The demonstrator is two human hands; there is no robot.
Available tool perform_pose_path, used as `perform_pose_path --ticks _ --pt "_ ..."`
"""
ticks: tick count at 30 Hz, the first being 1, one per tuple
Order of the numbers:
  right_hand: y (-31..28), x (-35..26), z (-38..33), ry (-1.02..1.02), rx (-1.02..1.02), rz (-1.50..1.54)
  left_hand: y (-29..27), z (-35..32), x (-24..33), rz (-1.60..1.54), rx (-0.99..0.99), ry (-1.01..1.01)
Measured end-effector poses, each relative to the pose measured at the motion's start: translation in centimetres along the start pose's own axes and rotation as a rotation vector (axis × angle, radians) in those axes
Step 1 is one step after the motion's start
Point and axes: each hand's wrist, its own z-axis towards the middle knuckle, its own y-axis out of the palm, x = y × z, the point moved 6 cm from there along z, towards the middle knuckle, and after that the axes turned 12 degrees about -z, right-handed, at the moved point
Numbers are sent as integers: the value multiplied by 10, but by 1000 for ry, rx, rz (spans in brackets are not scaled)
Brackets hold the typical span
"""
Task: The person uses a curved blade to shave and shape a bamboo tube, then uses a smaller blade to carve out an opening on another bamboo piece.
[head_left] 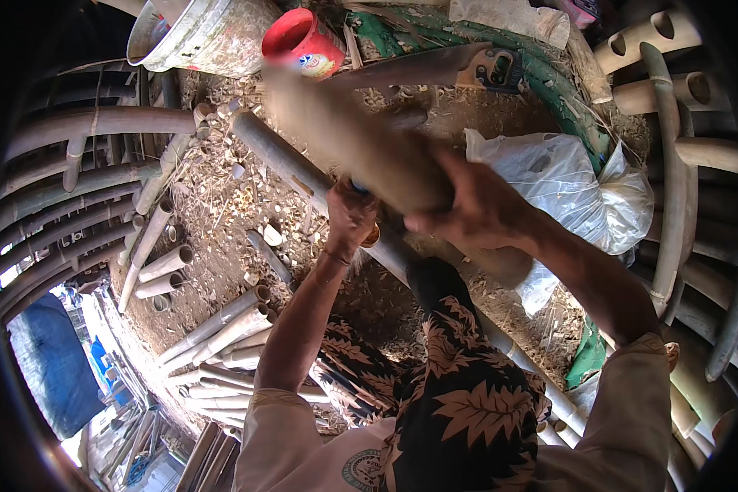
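Observation:
My right hand (476, 205) is wrapped round a thick brown length of wood or bamboo (344, 131), smeared by motion and slanting from far left to near right. Below it, a long grey bamboo pole (275, 156) runs diagonally across the ground and past my knee. My left hand (353, 217) is closed at this pole, just left of the raised piece. A bit of blue shows at the top of that fist, and an orange-brown round spot by its lower side. What the left fingers hold is mostly hidden.
A handsaw (422, 70) lies beyond my hands, near a red bucket (303, 45) and a stained white bucket (213, 37). Clear plastic sheeting (553, 180) is at right. Cut bamboo tubes (230, 328) pile at left; bamboo racks (98, 123) stand on both sides. Wood chips (230, 189) litter the dirt.

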Motion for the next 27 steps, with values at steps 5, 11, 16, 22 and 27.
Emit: perform_pose_path --ticks 5,11,16,22,27 --pt "-16 -16 -3 -114 178 -114 -10 -10 -4 28 -43 -81" --pt "11 -13 -2 -26 -196 -468 -11 -32 -3 -544 50 -126" --pt "15 -46 4 -276 1 -307 -61 -66 -36 218 -33 116" --pt "33 -68 28 -205 -428 -723 -73 -63 -38 417 -122 117" --pt "39 -93 22 -518 -47 -256 -103 -101 -81 284 -59 -90"
